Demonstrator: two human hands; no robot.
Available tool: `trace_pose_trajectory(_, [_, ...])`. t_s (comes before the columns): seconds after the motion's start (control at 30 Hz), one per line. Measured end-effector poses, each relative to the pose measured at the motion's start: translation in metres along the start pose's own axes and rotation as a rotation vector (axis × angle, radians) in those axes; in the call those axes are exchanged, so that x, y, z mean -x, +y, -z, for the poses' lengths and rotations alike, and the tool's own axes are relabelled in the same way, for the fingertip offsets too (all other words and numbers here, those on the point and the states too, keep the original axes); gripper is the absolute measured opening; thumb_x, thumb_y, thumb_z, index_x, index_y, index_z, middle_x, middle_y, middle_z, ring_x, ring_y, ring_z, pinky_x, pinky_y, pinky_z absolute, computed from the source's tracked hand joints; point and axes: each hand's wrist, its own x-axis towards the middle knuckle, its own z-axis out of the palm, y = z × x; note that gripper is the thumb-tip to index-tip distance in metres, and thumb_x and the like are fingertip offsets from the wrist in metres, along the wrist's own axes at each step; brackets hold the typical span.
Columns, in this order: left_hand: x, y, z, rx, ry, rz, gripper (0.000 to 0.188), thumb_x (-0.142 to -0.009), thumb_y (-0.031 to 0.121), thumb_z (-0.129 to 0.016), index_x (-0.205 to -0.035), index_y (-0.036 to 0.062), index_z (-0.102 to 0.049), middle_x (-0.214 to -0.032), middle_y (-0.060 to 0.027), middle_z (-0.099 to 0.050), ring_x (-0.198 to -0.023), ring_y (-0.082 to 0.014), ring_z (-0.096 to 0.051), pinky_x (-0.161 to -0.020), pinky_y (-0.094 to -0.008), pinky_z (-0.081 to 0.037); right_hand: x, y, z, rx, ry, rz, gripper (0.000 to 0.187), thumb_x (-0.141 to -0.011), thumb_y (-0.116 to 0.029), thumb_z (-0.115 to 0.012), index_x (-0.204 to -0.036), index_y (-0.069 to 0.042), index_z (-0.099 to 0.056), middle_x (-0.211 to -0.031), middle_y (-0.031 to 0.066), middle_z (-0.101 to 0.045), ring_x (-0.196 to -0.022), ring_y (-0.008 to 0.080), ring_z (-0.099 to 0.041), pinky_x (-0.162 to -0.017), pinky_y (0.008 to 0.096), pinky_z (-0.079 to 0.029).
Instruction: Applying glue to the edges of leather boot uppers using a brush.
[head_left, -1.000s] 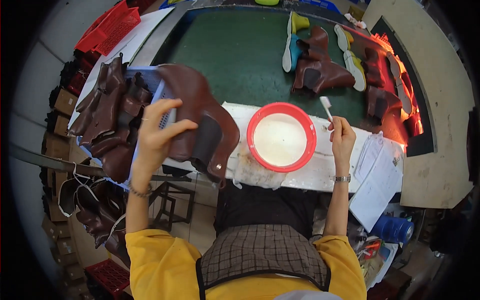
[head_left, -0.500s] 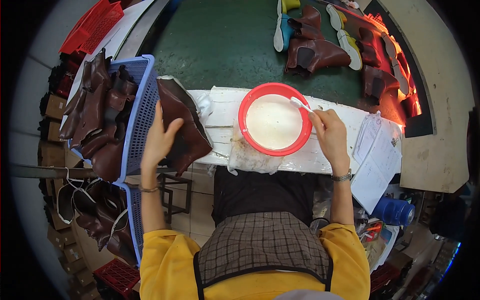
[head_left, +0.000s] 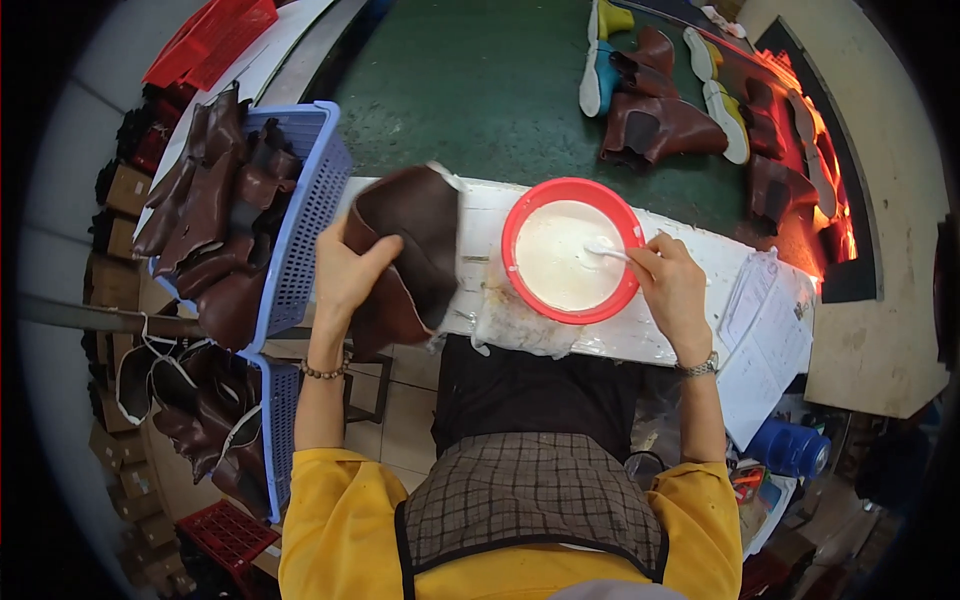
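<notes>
A dark brown leather boot upper (head_left: pixel 415 235) is gripped in my left hand (head_left: pixel 352 268), the thumb pressed on its surface and the fingers behind it. It hangs over the left part of the white board (head_left: pixel 480 205). My right hand (head_left: pixel 672 290) pinches the handle of a small white brush (head_left: pixel 606 250), whose head dips into the creamy white liquid (head_left: pixel 560 270). That liquid fills a round red basin (head_left: pixel 632 222) standing on the board, with a stained white cloth (head_left: pixel 520 325) at its near side.
Blue plastic baskets (head_left: pixel 308 205) of brown uppers stand at my left. On the green table (head_left: pixel 450 90) lie boots (head_left: pixel 660 130) and colored shoe lasts (head_left: pixel 602 75), beside a glowing orange heater (head_left: pixel 830 190). Papers (head_left: pixel 765 350) and a blue jug (head_left: pixel 788 447) sit at the right.
My left hand has brought the upper rightward, away from the basket, and turned it. My right hand has lowered the brush from the basin's rim into the white liquid.
</notes>
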Motion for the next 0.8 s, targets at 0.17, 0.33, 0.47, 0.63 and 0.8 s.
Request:
trace_pose_trajectory(0.17, [0.017,0.037,-0.016,0.070,-0.269,0.141,0.033,-0.086,0.003,-0.076,-0.118,-0.0064,-0.072,-0.109,-0.0080,-0.076,-0.097,-0.0126,-0.070,-0.086,-0.0290,-0.056,-0.021,-0.011,0.017,-0.514,0.168,0.006,0.023,-0.086,-0.004,-0.078,-0.109,-0.007,-0.079,-0.092,0.0055,-0.065,-0.082,0.0224,-0.064,-0.069,0.0324,-0.051])
trace_pose_trajectory(0.33, [0.007,0.037,-0.019,0.099,-0.475,0.289,0.030,-0.085,0.003,-0.078,-0.114,-0.0042,-0.073,-0.104,-0.0069,-0.077,-0.092,-0.0113,-0.069,-0.085,-0.0277,-0.057,-0.050,-0.031,0.018,-0.565,0.195,0.289,0.025,-0.082,-0.003,-0.081,-0.106,-0.009,-0.081,-0.096,0.0045,-0.066,-0.089,0.0183,-0.061,-0.079,0.0322,-0.046])
trace_pose_trajectory(0.47, [0.002,0.033,-0.014,0.292,-0.501,0.325,0.032,-0.082,0.002,-0.080,-0.113,-0.0028,-0.073,-0.103,-0.0072,-0.077,-0.090,-0.0117,-0.070,-0.084,-0.0274,-0.058,-0.054,-0.027,0.006,-0.587,0.186,0.285,0.023,-0.080,-0.007,-0.083,-0.102,-0.012,-0.082,-0.092,0.0017,-0.067,-0.090,0.0169,-0.061,-0.085,0.0329,-0.041])
trace_pose_trajectory(0.63, [0.002,0.034,-0.009,0.397,-0.371,0.203,0.031,-0.083,0.000,-0.080,-0.112,-0.0040,-0.073,-0.104,-0.0086,-0.077,-0.089,-0.0123,-0.071,-0.082,-0.0273,-0.058,-0.047,-0.026,-0.002,-0.588,0.185,0.257,0.020,-0.081,-0.011,-0.084,-0.101,-0.014,-0.082,-0.090,-0.0005,-0.066,-0.088,0.0158,-0.060,-0.086,0.0333,-0.038])
trace_pose_trajectory(0.8, [0.009,0.045,-0.012,0.187,-0.229,0.028,0.025,-0.087,-0.001,-0.078,-0.111,-0.0049,-0.075,-0.100,-0.0066,-0.077,-0.089,-0.0103,-0.069,-0.080,-0.0263,-0.056,-0.033,-0.036,0.000,-0.602,0.159,0.202,0.019,-0.082,-0.012,-0.084,-0.100,-0.015,-0.082,-0.089,-0.0024,-0.065,-0.087,0.0144,-0.059,-0.086,0.0329,-0.036])
